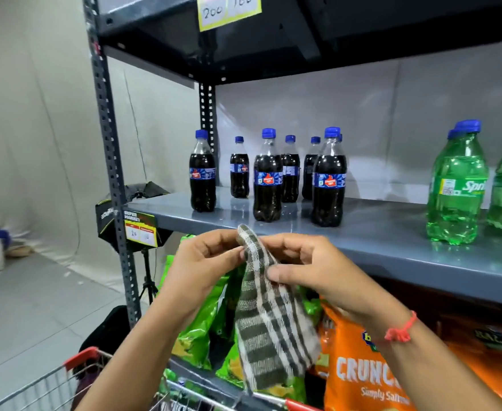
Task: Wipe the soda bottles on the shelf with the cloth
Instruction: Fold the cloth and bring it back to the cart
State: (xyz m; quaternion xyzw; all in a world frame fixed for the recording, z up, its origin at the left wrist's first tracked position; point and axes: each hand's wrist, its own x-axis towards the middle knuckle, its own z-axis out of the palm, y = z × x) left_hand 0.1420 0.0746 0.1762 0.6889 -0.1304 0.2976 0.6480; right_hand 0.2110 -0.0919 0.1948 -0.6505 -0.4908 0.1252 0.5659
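I see grey metal shelf (392,232) carrying dark cola bottles with blue caps (267,179), upright, left of green soda bottles (457,185). Both hands below shelf edge: left hand (202,262) and right hand (306,262) pinching top of striped brown-white cloth (270,324), rest hanging.

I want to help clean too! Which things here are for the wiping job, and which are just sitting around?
For the job:
- checked cloth, held by the left hand and right hand
- cola bottles
- green Sprite bottles
- grey shelf

Just sitting around:
- orange snack bags
- green snack bags
- shopping cart
- price tags
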